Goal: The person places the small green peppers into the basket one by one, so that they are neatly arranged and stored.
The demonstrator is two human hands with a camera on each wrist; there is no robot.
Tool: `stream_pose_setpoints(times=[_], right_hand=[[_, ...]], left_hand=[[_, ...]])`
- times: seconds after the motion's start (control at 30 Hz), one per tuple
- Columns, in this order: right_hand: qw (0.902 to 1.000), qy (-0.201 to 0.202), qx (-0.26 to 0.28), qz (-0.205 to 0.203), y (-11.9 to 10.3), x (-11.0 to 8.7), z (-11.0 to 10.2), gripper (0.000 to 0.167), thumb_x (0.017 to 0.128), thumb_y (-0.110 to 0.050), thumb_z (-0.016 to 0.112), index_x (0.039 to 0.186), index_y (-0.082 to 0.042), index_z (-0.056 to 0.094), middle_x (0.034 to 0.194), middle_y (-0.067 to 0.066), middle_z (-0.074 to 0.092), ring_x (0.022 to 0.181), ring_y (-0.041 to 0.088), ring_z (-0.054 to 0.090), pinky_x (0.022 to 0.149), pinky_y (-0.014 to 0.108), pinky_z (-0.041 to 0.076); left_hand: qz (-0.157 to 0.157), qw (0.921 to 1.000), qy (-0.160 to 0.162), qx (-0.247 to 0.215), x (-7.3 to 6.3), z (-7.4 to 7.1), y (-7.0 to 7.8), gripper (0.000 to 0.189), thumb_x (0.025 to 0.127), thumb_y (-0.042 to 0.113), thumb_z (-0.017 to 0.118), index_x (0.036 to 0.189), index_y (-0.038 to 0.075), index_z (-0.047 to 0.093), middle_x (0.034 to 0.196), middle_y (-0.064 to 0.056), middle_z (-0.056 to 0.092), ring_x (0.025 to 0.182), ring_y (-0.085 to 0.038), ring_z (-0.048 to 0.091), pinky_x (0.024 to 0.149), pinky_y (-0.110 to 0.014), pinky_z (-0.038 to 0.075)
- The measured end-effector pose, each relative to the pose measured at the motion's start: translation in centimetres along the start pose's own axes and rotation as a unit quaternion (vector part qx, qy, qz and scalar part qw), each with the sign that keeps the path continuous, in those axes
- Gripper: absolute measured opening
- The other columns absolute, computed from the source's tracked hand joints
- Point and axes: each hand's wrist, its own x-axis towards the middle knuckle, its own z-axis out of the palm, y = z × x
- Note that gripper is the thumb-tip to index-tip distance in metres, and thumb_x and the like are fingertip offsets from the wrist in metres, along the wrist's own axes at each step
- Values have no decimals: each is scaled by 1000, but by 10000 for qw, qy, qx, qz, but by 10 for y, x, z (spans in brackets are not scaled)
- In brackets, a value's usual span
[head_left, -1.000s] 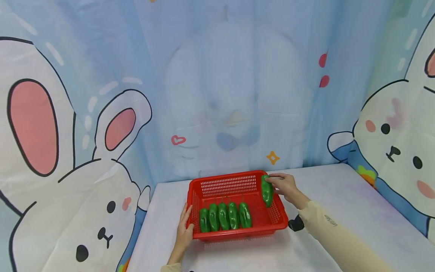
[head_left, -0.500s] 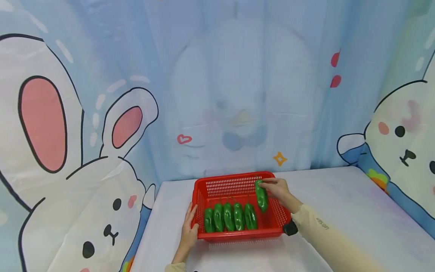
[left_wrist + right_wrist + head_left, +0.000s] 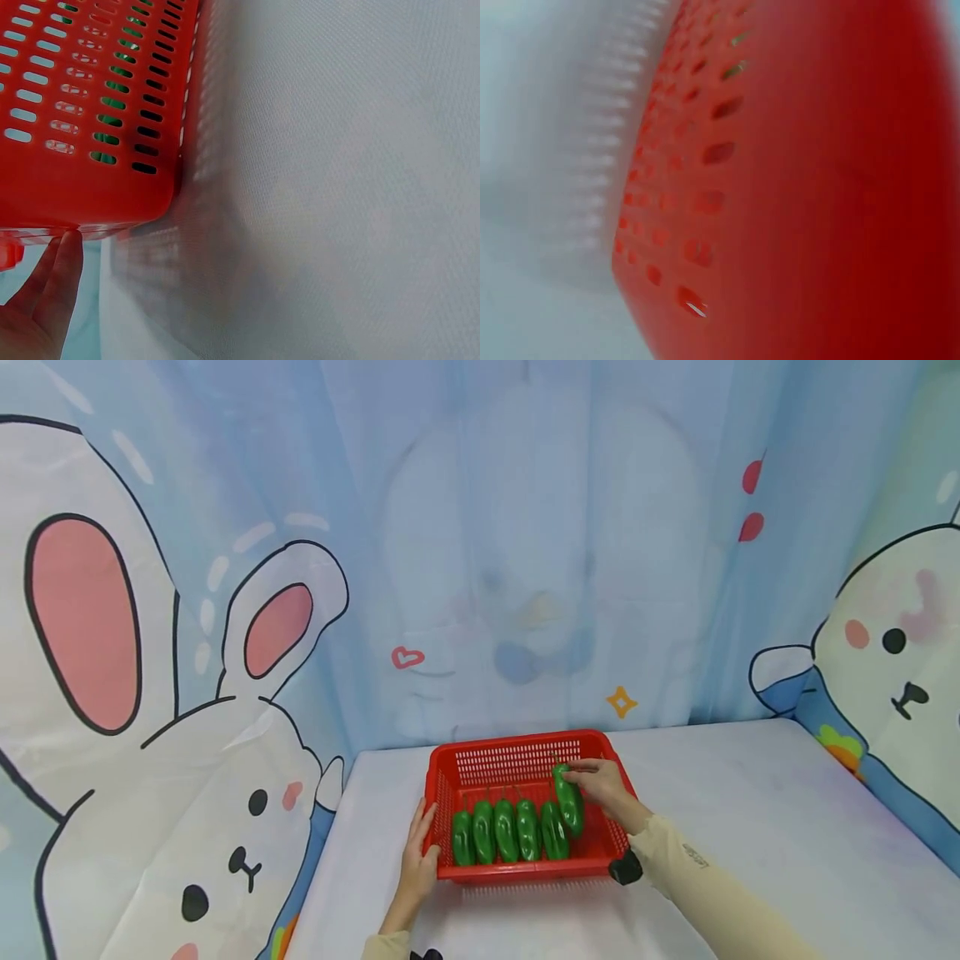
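Observation:
A red slotted plastic basket [image 3: 517, 870] stands on the white table. Inside it, several green peppers [image 3: 506, 832] lie side by side in a row from the left wall. My right hand [image 3: 600, 783] pinches another green pepper [image 3: 570, 806] near its stem end, just right of that row; whether its lower end touches the basket floor I cannot tell. My left hand [image 3: 418, 860] rests against the basket's left side with fingers extended. In the left wrist view, fingers [image 3: 64, 281] touch the basket wall [image 3: 82, 184]. The right wrist view shows only the blurred basket wall [image 3: 817, 180] close up.
The white table [image 3: 712, 785] stretches away on both sides of the basket. Behind it hangs a blue curtain [image 3: 525, 568] printed with cartoon rabbits. A black wrist camera [image 3: 626, 866] on the right wrist sits close to the basket's front right corner.
My right hand has carried its pepper leftward and down, from the basket's right side to beside the row. The left hand stays at the left side. The head view has shifted slightly.

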Motion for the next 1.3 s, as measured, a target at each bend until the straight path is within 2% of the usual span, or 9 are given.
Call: stream_pose_setpoints(times=[0.1, 0.2, 0.33, 0.53, 0.73, 0.93, 1.07, 1.27, 1.3], right_hand=[[9996, 75, -266, -98, 3, -2, 3, 41, 90, -7, 69, 125, 13, 60, 118, 29, 62, 80, 14, 67, 69, 33, 58], [9979, 130, -586, -244, 10, -4, 5, 39, 89, -5, 68, 122, 14, 61, 118, 32, 62, 88, 26, 68, 73, 38, 58], [9957, 272, -838, -274, 22, -7, 9, 37, 88, -4, 68, 120, 15, 61, 117, 34, 62, 98, 40, 65, 77, 45, 57], [9947, 529, -861, -193, 33, -10, 13, 34, 88, -1, 67, 116, 16, 62, 112, 34, 63, 95, 40, 65, 76, 44, 57], [9930, 597, -972, -294, 38, -15, 15, 33, 87, 3, 66, 116, 18, 61, 110, 35, 62, 98, 43, 63, 76, 44, 57], [9825, 554, -1689, -549, 40, -21, 11, 31, 85, 3, 65, 111, 19, 61, 108, 35, 61, 100, 48, 61, 79, 50, 55], [9774, 472, -1957, -637, 39, -20, 13, 32, 85, 2, 65, 112, 19, 61, 108, 34, 62, 101, 47, 60, 81, 51, 54], [9764, 407, -2006, -682, 33, -19, 14, 35, 89, -4, 62, 117, 18, 59, 111, 34, 61, 101, 46, 60, 81, 51, 54], [9768, 394, -1983, -701, 31, -18, 14, 37, 91, -5, 62, 119, 18, 58, 113, 34, 60, 102, 45, 60, 82, 51, 54]], left_hand=[[8, 10000, 22, 28, 1, -1, 1, 66, 83, -16, 44, 147, -1, 42, 161, -16, 22, 148, -38, 17, 112, -58, 20], [-27, 9999, 53, 103, 0, -2, 3, 66, 83, -17, 44, 147, -2, 42, 161, -17, 23, 147, -38, 18, 112, -57, 20], [-73, 9999, 70, 74, -4, -3, 17, 65, 81, -19, 44, 145, -7, 42, 159, -23, 25, 146, -42, 20, 111, -57, 20], [-199, 9998, -55, -10, -10, -7, 47, 63, 80, -19, 45, 142, -11, 43, 157, -27, 25, 145, -45, 20, 111, -57, 20], [-67, 10000, -45, 36, -12, -7, 49, 61, 81, -17, 45, 142, -11, 43, 155, -31, 25, 142, -50, 22, 110, -60, 25], [-147, 9998, -100, -52, -12, -4, 54, 63, 80, -19, 46, 142, -10, 44, 156, -28, 26, 144, -46, 21, 110, -59, 21], [-172, 9998, -95, -48, -10, -5, 49, 64, 80, -19, 45, 143, -9, 44, 157, -26, 26, 145, -45, 21, 111, -60, 21], [-162, 9994, -233, 211, -1, -8, 16, 65, 84, -12, 46, 148, -3, 40, 160, -20, 23, 147, -41, 19, 112, -61, 22], [-208, 9991, -288, 234, -1, -11, 18, 65, 84, -11, 46, 148, -3, 39, 160, -20, 22, 147, -41, 18, 112, -61, 21]])
